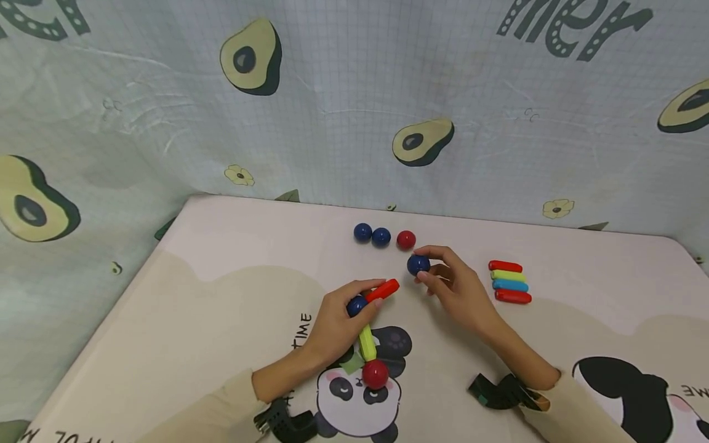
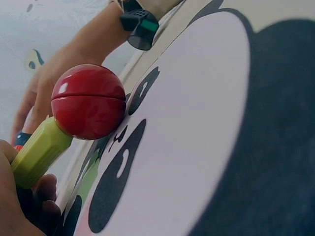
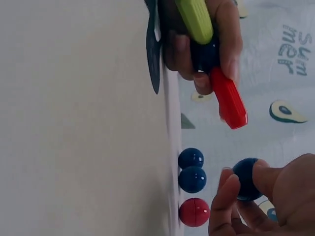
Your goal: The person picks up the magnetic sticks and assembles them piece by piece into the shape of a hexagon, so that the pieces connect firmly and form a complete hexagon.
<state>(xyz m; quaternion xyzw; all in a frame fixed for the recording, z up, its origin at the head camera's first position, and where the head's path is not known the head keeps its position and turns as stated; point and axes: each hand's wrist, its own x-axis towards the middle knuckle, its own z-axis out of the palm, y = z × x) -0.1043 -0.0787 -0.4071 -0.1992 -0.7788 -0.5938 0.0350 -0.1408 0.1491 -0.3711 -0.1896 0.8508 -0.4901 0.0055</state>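
Observation:
My left hand (image 1: pixel 339 321) grips a joined piece around its blue ball (image 1: pixel 356 306). From that ball a red stick (image 1: pixel 383 290) points toward the right hand, and a yellow-green stick (image 1: pixel 367 343) runs back to a red ball (image 1: pixel 375 374). In the left wrist view, the red ball (image 2: pixel 89 102) caps the end of the yellow-green stick (image 2: pixel 42 152). My right hand (image 1: pixel 460 292) pinches a loose blue ball (image 1: pixel 418 264) between thumb and fingers, a short gap from the red stick's free end. The right wrist view shows this blue ball (image 3: pixel 247 179) held off the table.
Two blue balls (image 1: pixel 372 234) and a red ball (image 1: pixel 406 240) sit in a row near the table's back edge. To the right lie several sticks (image 1: pixel 509 283) in red, yellow-green and blue, side by side. An avocado-print cloth (image 1: pixel 332 111) hangs behind the table.

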